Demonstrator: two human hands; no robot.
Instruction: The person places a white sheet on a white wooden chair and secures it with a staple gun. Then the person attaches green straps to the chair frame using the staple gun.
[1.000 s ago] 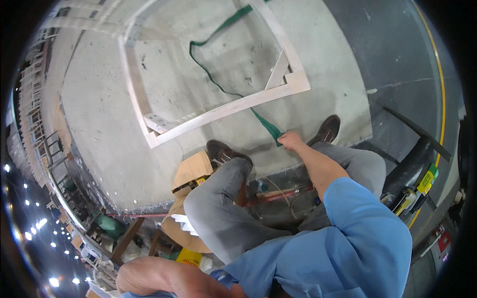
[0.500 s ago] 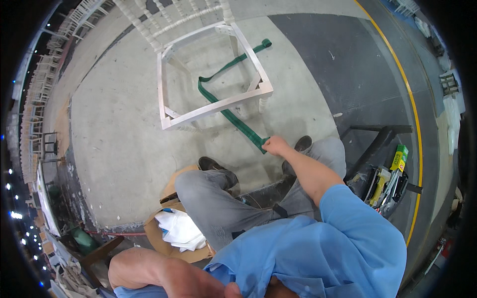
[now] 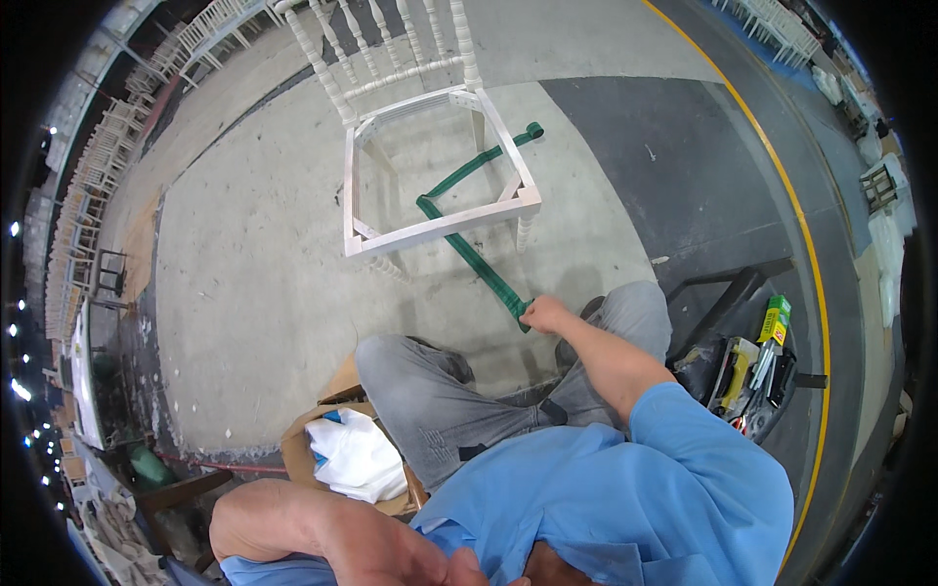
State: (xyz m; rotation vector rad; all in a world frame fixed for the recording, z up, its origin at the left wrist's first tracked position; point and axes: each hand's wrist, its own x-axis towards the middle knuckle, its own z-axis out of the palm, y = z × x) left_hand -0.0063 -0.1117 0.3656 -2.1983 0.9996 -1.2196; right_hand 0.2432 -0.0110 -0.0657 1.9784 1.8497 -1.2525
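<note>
My right hand [image 3: 549, 313] is closed in a pinch on the end of a green webbing strap [image 3: 486, 274]. From there the strap runs away from me along the floor, passes under the chair's front rail and bends sharply inside the frame's outline. Its far end lies in a small roll just right of the chair. The white wooden chair [image 3: 442, 230] stands upright in front of me, with an open seat frame and a turned spindle back. My left hand [image 3: 430, 565] is bent in at my chest by the lower edge; most of its fingers are hidden.
Beside my left leg is a cardboard box [image 3: 298, 451] with a white bag [image 3: 354, 455] in it. To my right, a black stool [image 3: 718, 317] carries several tools and a green-yellow box [image 3: 775, 320]. White chairs [image 3: 90, 186] line the far left. A yellow line [image 3: 793, 190] crosses the floor.
The view has tilted up, so more of the chair's back shows and the chair sits lower and further right in the picture. My right hand still pinches the strap.
</note>
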